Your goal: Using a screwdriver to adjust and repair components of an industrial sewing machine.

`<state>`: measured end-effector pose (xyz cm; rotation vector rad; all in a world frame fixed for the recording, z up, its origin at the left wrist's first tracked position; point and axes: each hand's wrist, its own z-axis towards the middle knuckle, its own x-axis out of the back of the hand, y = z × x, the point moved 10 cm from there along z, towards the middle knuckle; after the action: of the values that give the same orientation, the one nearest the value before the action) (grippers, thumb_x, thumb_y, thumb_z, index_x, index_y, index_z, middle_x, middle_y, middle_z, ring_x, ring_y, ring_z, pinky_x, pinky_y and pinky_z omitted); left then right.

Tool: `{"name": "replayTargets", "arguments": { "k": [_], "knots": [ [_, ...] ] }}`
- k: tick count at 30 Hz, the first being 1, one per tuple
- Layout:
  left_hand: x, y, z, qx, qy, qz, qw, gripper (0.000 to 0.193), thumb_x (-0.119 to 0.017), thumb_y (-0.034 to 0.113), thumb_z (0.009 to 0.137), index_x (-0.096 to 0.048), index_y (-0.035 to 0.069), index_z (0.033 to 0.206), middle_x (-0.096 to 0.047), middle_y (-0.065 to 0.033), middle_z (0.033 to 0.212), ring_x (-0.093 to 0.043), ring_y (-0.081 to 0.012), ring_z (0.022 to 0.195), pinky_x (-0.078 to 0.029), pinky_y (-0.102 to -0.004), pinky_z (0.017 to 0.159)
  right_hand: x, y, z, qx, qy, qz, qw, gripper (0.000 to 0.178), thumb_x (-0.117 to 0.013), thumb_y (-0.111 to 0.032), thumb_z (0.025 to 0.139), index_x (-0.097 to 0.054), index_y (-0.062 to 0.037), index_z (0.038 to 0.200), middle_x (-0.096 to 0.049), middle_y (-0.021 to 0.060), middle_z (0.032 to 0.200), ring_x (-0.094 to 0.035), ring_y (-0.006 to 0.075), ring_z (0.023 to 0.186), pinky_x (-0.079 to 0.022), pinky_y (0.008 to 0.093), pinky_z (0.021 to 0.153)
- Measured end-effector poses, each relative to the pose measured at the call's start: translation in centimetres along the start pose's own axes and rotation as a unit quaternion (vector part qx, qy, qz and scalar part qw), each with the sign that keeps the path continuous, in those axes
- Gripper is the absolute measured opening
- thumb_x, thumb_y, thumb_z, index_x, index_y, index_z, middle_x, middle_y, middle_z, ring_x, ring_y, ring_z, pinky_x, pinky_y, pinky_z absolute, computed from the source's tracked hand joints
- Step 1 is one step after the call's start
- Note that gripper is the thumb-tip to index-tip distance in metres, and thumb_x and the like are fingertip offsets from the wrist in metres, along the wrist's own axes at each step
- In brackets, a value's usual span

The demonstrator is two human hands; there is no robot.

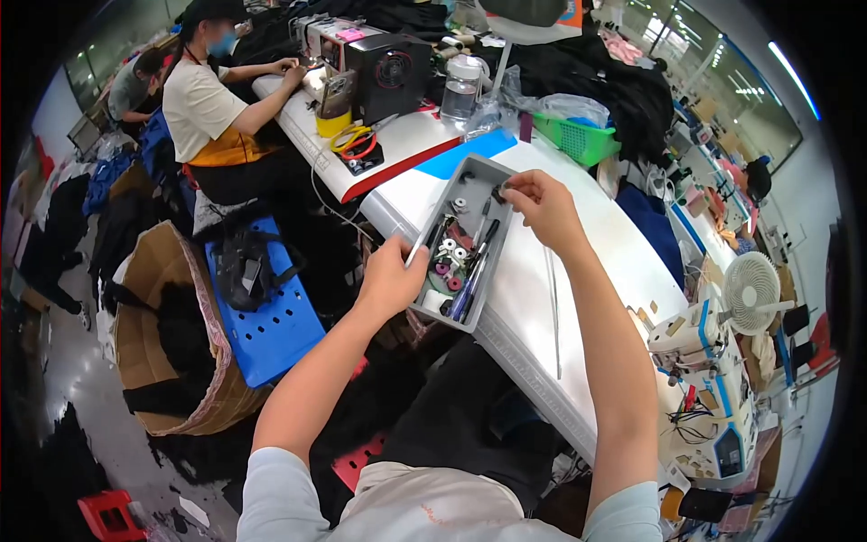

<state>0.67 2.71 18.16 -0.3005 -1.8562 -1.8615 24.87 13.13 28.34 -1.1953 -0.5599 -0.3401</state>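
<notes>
A grey oblong parts tray (492, 271) is tilted over the front edge of the white table. My left hand (394, 278) is closed round its left wall, the thumb on the rim. Inside lie white and dark-red bobbins (449, 246), several pens (488, 237) and other small parts. At the tray's far right corner is my right hand (539, 206), its fingertips pinched together over the rim. A small dark thing shows at those fingertips, too small to name.
Scissors with orange and yellow handles (352, 140), a clear jar (461, 88) and a green basket (578, 137) stand farther back on the table. A sewing machine (700, 339) is at right. Left are a blue stool (266, 316) and a cardboard box (167, 325). A co-worker (203, 99) sits far left.
</notes>
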Motion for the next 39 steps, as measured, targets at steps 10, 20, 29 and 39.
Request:
{"name": "replayTargets", "arguments": {
  "k": [10,20,29,39],
  "knots": [
    [-1.2,0.0,5.8,-0.116,0.145,0.077,0.980,0.041,-0.073,0.034,0.090,-0.067,-0.007,0.092,-0.069,-0.0232,0.090,-0.067,-0.0347,0.081,-0.053,-0.0434,0.076,6.2,3.9,-13.0,-0.097,0.037,-0.011,0.995,0.023,-0.072,-0.018,0.098,-0.075,-0.0028,0.115,-0.074,0.0020,0.092,-0.061,0.0075,0.077,-0.050,0.0245,0.066],
    [-1.8,0.8,9.7,-0.104,0.167,0.074,0.978,0.044,-0.066,0.042,0.094,-0.071,-0.002,0.098,-0.068,-0.0246,0.101,-0.064,-0.0402,0.101,-0.049,-0.0470,0.093,10.5,9.3,-24.1,-0.126,0.145,-0.056,0.980,0.021,-0.069,-0.016,0.098,-0.076,-0.0032,0.114,-0.071,0.0058,0.089,-0.062,0.0123,0.078,-0.049,0.0282,0.071],
    [0.6,2.4,7.5,-0.143,0.218,0.037,0.965,0.038,-0.069,0.032,0.096,-0.068,-0.006,0.098,-0.070,-0.0218,0.090,-0.068,-0.0316,0.082,-0.053,-0.0414,0.078,8.3,7.2,-24.3,0.028,0.145,-0.183,0.972,0.017,-0.066,-0.009,0.098,-0.074,0.0002,0.110,-0.064,0.0128,0.108,-0.061,0.0273,0.099,-0.051,0.0335,0.082],
    [17.5,-0.9,14.0,0.023,0.231,-0.131,0.964,0.073,-0.064,0.016,0.086,-0.034,-0.011,0.148,-0.072,-0.0185,0.087,-0.071,-0.0254,0.066,-0.056,-0.0363,0.062,8.8,8.3,-24.5,-0.042,0.125,-0.088,0.987,0.028,-0.065,-0.012,0.099,-0.068,0.0001,0.123,-0.059,0.0105,0.120,-0.057,0.0163,0.084,-0.050,0.0274,0.071]
  ]
}}
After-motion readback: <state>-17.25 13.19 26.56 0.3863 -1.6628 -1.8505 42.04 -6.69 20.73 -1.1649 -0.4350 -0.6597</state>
